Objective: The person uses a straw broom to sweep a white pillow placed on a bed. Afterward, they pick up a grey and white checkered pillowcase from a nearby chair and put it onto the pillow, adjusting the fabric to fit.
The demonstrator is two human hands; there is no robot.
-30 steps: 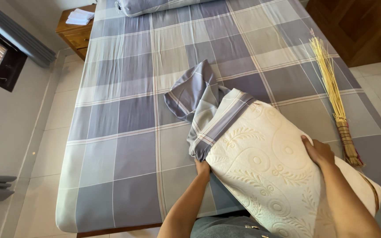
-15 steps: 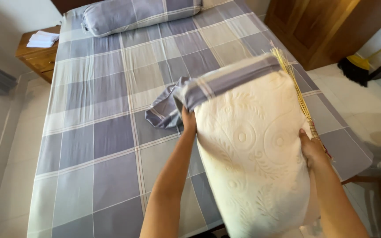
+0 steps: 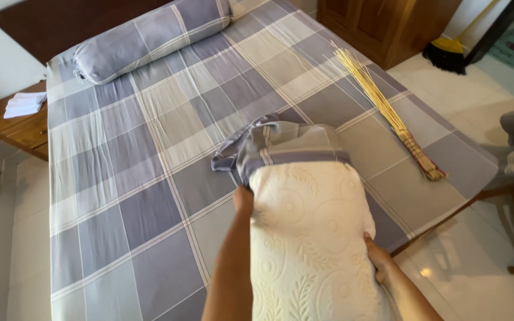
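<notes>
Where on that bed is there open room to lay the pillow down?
The widest bare patch of the checked sheet lies left of the left hand, below the bolster. A smaller patch sits between the bolster and the stick broom. It is crowded around the pillow and bunched pillowcase.

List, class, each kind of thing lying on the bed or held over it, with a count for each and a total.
Pillow: 1
Pillowcase: 1
Bolster: 1
Straw broom: 1
Total: 4
</notes>
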